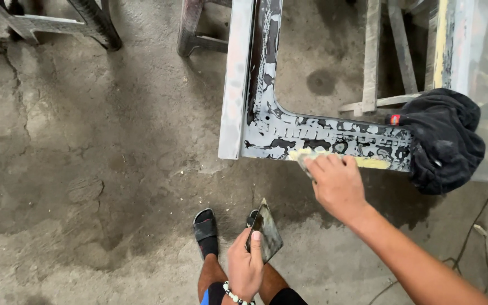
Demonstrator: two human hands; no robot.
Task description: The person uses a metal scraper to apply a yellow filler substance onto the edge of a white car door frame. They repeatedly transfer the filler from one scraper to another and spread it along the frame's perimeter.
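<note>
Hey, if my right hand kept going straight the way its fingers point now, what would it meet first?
The right hand points up and left along the metal panel. Its fingertips already press a small spreader onto the yellowish filler strip, so it would likely slide onto the panel's flaking black paint first, though depth is unclear.

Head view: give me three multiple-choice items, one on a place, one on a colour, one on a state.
1. Where does the black cloth lie?
A. on the floor by the feet
B. over the panel's right end
C. in the left hand

2. What colour is the filler strip along the metal panel?
A. pale yellow
B. red
C. blue

3. What does the left hand do?
A. hangs empty
B. presses the panel
C. grips a flat plate

Answers: 1 B, it drapes there. 2 A, yellowish beside the right hand. 3 C, fingers close on it.
</note>
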